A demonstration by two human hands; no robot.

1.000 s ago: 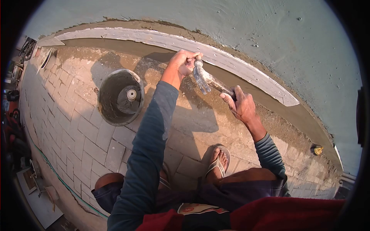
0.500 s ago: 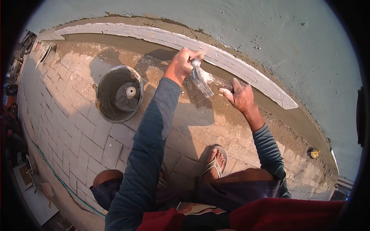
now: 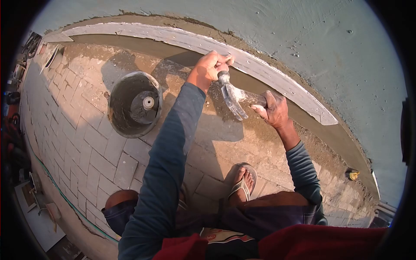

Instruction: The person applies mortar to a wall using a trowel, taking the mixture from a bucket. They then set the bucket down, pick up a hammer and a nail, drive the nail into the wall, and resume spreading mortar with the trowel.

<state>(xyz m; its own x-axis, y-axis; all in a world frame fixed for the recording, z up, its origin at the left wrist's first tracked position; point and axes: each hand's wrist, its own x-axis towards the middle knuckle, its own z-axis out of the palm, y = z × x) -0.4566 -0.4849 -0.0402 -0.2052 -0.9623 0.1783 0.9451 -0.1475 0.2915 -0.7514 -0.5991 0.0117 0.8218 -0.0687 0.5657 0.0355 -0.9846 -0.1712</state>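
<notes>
My right hand [image 3: 276,112] is wrapped round the handle of a claw hammer [image 3: 232,95] smeared with pale plaster. The hammer's striking face is just beside the fingertips of my left hand [image 3: 209,67], its claw turned toward the ground. My left hand is closed in a pinch against a long whitish board [image 3: 277,79], which runs along the foot of the wall. Whatever the pinch holds is too small or hidden to make out. Dots like nail heads show along the board.
A cement-smeared bucket [image 3: 113,104] stands left of my left arm with a round white-centred piece inside. A grey plastered wall [image 3: 329,56] rises behind the board. Brick paving [image 3: 125,169] lies below; a small yellow object [image 3: 354,175] rests by the wall at right.
The hammer's head has shifted slightly down and right, a little away from my left fingers. My left hand keeps its pinch at the board.
</notes>
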